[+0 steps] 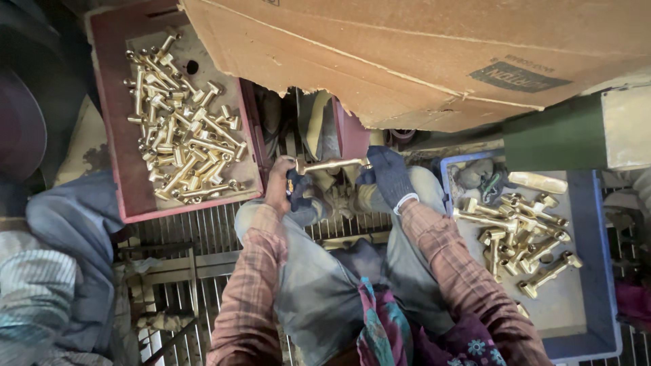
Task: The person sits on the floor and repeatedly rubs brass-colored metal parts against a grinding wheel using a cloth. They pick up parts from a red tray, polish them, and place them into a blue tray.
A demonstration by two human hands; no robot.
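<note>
Head view: the person sits over a metal grating floor [203, 230] and holds one long brass fitting [330, 165] crosswise between both hands, just beyond the knees and below a torn cardboard sheet [407, 54]. The left hand [281, 186], bare at the back with a dark wrap at the fingers, is closed around the fitting's left end. The right hand [391, 177], in a dark blue glove, is closed over the right end. To the far left a red crate [108, 135] holds a dense heap of brass fittings [180, 135]. To the right a blue tray [590, 271] holds a smaller scatter of like brass parts [519, 237], with dark gloves [485, 177] at its far edge. To work the piece well, I judge both grips should stay firm near the ends, keeping the middle exposed and the piece level, clear of the cardboard's ragged edge.
</note>
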